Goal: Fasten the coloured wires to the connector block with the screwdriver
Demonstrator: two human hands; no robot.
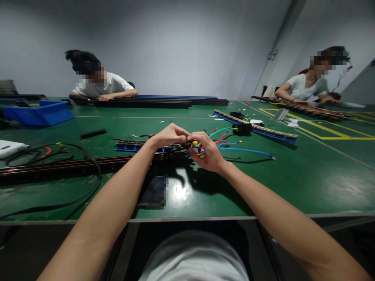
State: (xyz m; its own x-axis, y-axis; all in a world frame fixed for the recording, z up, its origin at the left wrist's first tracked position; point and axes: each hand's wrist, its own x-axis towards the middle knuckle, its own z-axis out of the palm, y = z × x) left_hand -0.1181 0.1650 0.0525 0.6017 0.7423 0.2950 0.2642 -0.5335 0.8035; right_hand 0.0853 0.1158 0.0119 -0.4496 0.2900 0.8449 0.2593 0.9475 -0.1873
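Observation:
My left hand (170,135) is closed, its thumb and fingers pinched at the end of a long black rail (117,163) with copper-coloured strips. Just right of it, my right hand (208,153) curls around a small black-and-yellow piece (195,143), whose exact kind my fingers hide. The two hands almost touch at the fingertips. Loose wires fan out to the right behind my right hand: a green wire (223,132), a red wire (222,137) and a blue wire (249,150). A shorter blue-based strip (129,146) lies behind the rail, near my left wrist.
A dark flat device (154,191) lies near the table's front edge. Black cable loops (98,175) cross the left side. Further back are a blue bin (39,113), a slanting blue-based strip (263,132) and black bars (146,103). Two co-workers sit across the green table (293,179).

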